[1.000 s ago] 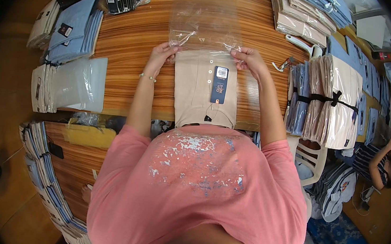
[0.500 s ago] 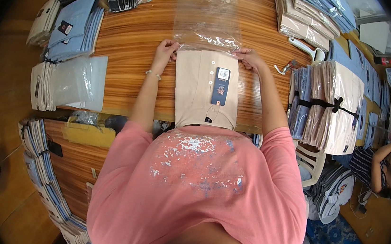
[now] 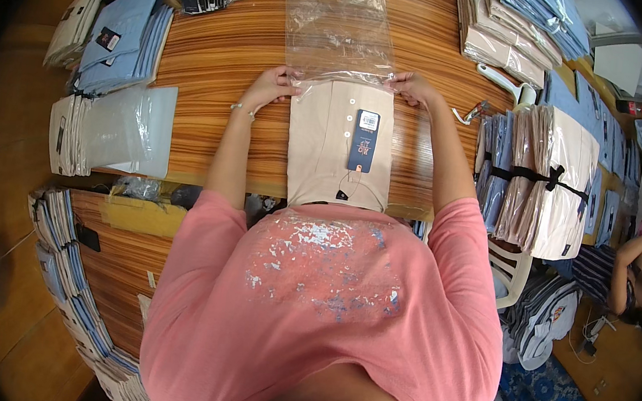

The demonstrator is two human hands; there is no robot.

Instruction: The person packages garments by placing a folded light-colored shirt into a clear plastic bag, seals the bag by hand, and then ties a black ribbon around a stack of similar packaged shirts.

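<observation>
A folded beige shirt (image 3: 319, 142) with white buttons lies on the wooden table in front of me, its collar end close to my chest. A dark blue hang tag (image 3: 363, 142) rests on its front. Beyond it a clear plastic bag (image 3: 338, 34) lies flat, its near edge meeting the shirt's far end. My left hand (image 3: 277, 85) pinches the bag's left corner with closed fingers. At the opposite corner my right hand (image 3: 413, 89) grips the bag between thumb and fingers. How far the bag covers the shirt is hard to tell.
Blue folded shirts (image 3: 119, 38) and a stack with frosted plastic sleeves (image 3: 137, 130) stand at the left. On the right are a tied bundle of bagged shirts (image 3: 550, 178), a white-handled tool (image 3: 505, 83) and further stacks (image 3: 503, 32). Another person (image 3: 626, 272) is at far right.
The bag's near edge has come slightly over the shirt's far end on the left. My left hand has shifted a little toward the shirt; my right hand has moved slightly away from me.
</observation>
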